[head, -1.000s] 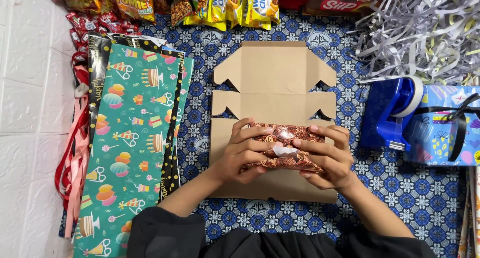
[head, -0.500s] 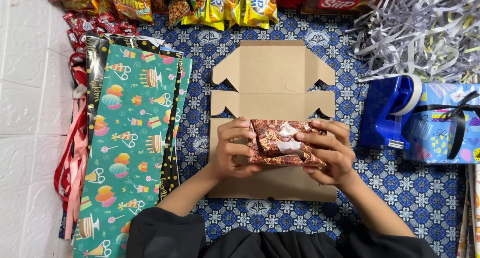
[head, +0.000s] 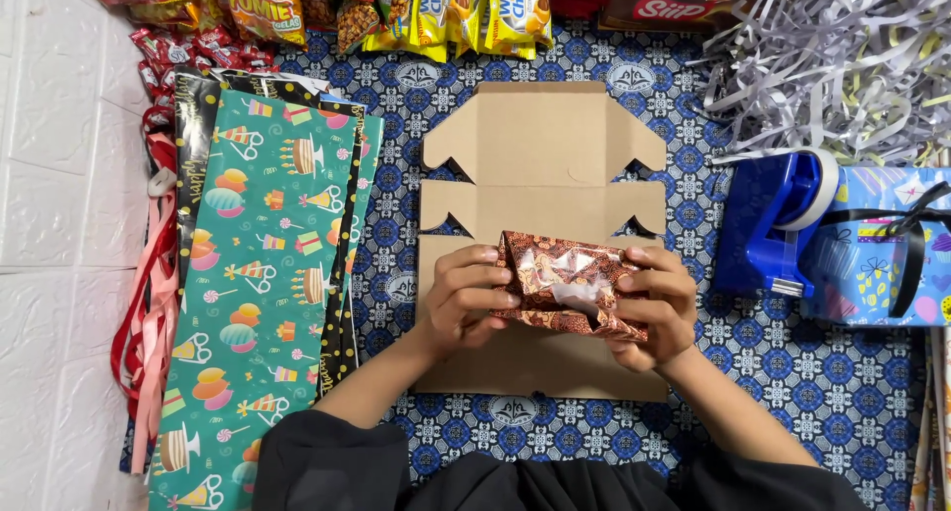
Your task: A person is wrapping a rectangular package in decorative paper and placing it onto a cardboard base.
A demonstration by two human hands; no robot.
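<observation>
While both hands work over the flat cardboard box blank [head: 540, 154], I see the brown patterned wrapped packet [head: 565, 283] clamped between them, just above the blank's near panel. My left hand [head: 466, 298] curls its fingers shut around the packet's left end; my right hand [head: 659, 308] grips the right end the same way. Teal party wrapping paper [head: 263, 293] lies to the left, and 1 blue tape dispenser [head: 778, 219] sits to the right.
</observation>
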